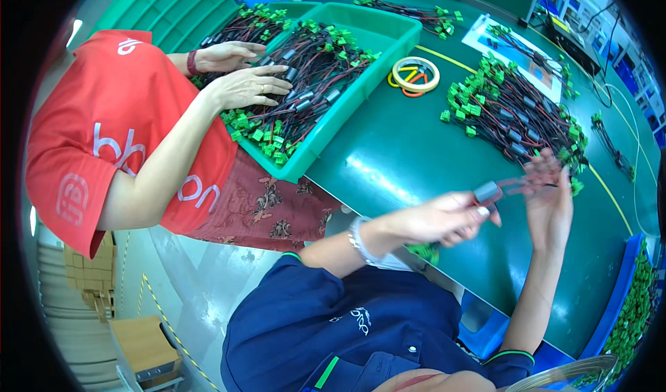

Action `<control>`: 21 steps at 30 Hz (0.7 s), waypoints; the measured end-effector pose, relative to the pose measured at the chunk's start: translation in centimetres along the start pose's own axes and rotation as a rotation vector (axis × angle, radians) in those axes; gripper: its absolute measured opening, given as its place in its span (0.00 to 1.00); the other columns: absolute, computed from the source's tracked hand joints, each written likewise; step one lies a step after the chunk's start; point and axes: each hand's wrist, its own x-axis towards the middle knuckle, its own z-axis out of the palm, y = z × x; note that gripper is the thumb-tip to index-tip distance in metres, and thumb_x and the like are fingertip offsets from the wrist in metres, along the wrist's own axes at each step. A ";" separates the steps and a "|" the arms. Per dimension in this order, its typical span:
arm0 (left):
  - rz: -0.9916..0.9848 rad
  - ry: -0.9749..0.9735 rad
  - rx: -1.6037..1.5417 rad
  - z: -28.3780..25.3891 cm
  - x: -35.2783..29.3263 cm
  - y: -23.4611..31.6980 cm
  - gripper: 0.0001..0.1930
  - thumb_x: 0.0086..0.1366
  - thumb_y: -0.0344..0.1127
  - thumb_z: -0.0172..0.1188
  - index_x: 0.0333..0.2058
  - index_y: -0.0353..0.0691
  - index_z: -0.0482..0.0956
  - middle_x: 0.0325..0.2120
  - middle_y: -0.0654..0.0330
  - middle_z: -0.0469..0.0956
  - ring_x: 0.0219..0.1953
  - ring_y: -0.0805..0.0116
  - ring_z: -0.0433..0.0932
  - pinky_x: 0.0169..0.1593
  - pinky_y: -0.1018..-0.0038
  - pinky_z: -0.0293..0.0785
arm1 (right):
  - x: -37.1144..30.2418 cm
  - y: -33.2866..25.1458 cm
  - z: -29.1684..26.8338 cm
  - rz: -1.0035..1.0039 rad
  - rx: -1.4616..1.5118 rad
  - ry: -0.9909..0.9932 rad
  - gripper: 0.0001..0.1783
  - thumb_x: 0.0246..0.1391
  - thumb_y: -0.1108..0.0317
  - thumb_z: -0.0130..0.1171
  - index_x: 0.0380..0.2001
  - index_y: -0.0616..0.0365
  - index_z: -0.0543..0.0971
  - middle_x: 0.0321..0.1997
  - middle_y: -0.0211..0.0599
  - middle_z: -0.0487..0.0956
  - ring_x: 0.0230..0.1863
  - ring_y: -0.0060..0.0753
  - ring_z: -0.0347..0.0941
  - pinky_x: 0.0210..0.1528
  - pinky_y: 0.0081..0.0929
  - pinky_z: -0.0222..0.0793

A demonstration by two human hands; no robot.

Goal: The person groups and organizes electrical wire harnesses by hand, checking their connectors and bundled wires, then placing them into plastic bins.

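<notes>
My left hand [447, 220], with a pale bracelet at its wrist, is closed on a cable with a grey cylindrical core [487, 193]. Green connectors [424, 252] show below that hand, near the table edge. From the core, dark red wires run toward my right hand [548, 198], which is raised beside the pile. Its fingers are smeared by motion, so I cannot make out whether they grip the wires. Just beyond lies a large pile of similar cables [513, 114], black and red with green connectors and grey cores, on the green table [374, 163].
At the left, a co-worker in a red shirt [132, 135] has both hands on cables in a green tray [312, 157]. A tape roll [434, 73] with coloured bands inside lies mid-table. A blue bin [610, 302] of green connectors stands at right. Printed sheets [479, 37] lie behind the pile.
</notes>
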 end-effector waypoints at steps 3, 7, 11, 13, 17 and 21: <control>0.119 0.270 0.228 -2.2 -3.3 5.2 0.12 0.63 0.41 0.42 0.39 0.40 0.63 0.14 0.73 0.56 0.13 0.87 0.50 0.14 0.88 0.47 | -1.2 1.3 0.4 0.187 -0.202 -0.182 0.23 0.53 0.58 0.44 0.45 0.67 0.64 0.38 0.44 0.71 0.40 0.33 0.68 0.41 0.29 0.64; 0.435 0.629 0.493 -5.0 -6.8 10.4 0.15 0.62 0.42 0.43 0.42 0.37 0.63 0.15 0.73 0.56 0.13 0.87 0.50 0.15 0.88 0.44 | -2.0 1.9 -0.2 0.276 -0.266 -0.323 0.19 0.54 0.62 0.43 0.42 0.67 0.66 0.32 0.43 0.73 0.33 0.30 0.70 0.38 0.25 0.65; 0.582 0.930 0.663 -8.9 -9.6 12.6 0.12 0.63 0.39 0.42 0.41 0.37 0.64 0.17 0.73 0.57 0.13 0.87 0.51 0.15 0.87 0.48 | -2.2 1.9 -0.1 0.290 -0.294 -0.314 0.16 0.54 0.64 0.43 0.40 0.67 0.68 0.28 0.40 0.73 0.30 0.27 0.69 0.36 0.23 0.65; 0.517 1.074 1.032 -11.5 -10.5 12.1 0.11 0.62 0.38 0.43 0.39 0.37 0.64 0.16 0.65 0.63 0.14 0.75 0.60 0.17 0.80 0.55 | -2.5 1.8 0.2 0.285 -0.284 -0.313 0.16 0.54 0.64 0.44 0.40 0.67 0.68 0.28 0.40 0.73 0.30 0.26 0.69 0.35 0.22 0.65; 0.009 1.128 1.792 -13.1 -11.0 9.7 0.12 0.58 0.37 0.47 0.35 0.33 0.66 0.19 0.45 0.72 0.26 0.48 0.72 0.30 0.59 0.66 | -3.3 1.9 0.3 0.288 -0.291 -0.310 0.16 0.53 0.63 0.44 0.39 0.66 0.68 0.27 0.40 0.73 0.29 0.26 0.69 0.34 0.22 0.65; -0.028 1.095 1.766 -12.9 -11.9 9.0 0.18 0.56 0.39 0.50 0.41 0.31 0.66 0.24 0.44 0.73 0.29 0.48 0.72 0.35 0.60 0.67 | -4.4 1.0 1.0 0.245 -0.387 -0.328 0.17 0.52 0.63 0.46 0.39 0.67 0.68 0.26 0.40 0.74 0.29 0.27 0.70 0.34 0.23 0.66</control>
